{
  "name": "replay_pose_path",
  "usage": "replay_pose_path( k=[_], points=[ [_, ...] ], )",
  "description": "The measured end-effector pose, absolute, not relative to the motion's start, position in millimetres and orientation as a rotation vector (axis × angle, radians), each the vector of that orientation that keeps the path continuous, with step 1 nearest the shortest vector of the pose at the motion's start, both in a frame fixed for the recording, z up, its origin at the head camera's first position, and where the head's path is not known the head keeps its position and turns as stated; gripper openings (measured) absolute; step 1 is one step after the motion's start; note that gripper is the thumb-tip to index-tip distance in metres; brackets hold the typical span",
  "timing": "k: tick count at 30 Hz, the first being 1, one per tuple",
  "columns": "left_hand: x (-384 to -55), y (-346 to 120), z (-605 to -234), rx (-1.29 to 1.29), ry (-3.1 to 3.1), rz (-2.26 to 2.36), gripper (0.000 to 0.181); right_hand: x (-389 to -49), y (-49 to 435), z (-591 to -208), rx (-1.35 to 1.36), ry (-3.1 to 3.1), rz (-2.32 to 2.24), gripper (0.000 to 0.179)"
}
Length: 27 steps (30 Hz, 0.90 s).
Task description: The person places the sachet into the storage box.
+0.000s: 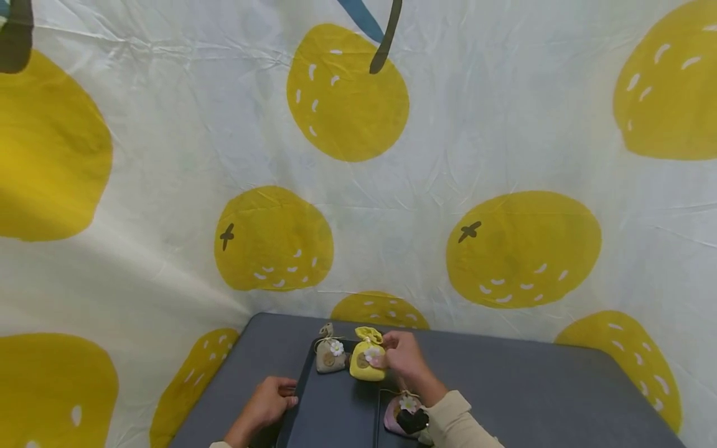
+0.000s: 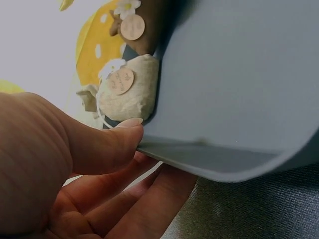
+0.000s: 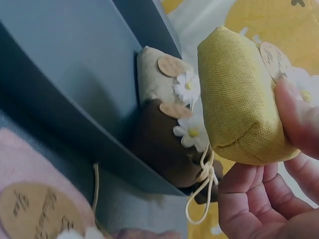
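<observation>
Fruit-printed cloth (image 1: 386, 255) backs the table (image 1: 521, 392) where the left hand (image 1: 269, 401) pinches the tray (image 1: 336, 407), and should the right hand (image 1: 404, 359) slacken its grip on the yellow pouch (image 1: 365, 371) raised by the tray's far end, it could tumble onto the brown pouch (image 3: 157, 142).

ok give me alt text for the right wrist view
A person's right grip holds a yellow cloth pouch with a tan tag and pale flower. Behind it, a beige pouch and brown pouch lie side by side in a dark tray; a pink pouch shows at lower left.
</observation>
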State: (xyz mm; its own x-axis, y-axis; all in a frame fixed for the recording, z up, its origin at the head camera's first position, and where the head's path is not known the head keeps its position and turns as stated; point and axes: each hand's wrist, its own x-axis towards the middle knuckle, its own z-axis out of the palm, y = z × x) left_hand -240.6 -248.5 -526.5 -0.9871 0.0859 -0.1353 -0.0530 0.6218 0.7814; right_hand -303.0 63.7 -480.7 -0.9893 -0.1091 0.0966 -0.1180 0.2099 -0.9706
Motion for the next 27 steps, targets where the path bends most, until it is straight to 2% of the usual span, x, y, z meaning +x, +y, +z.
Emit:
replay_pose_path(
  k=[27],
  points=[
    [-241, -246, -528, 0.065, 2.698, 1.341, 0.037, -297, 35, -473, 0.385, -2.497, 1.893, 0.034]
  ],
)
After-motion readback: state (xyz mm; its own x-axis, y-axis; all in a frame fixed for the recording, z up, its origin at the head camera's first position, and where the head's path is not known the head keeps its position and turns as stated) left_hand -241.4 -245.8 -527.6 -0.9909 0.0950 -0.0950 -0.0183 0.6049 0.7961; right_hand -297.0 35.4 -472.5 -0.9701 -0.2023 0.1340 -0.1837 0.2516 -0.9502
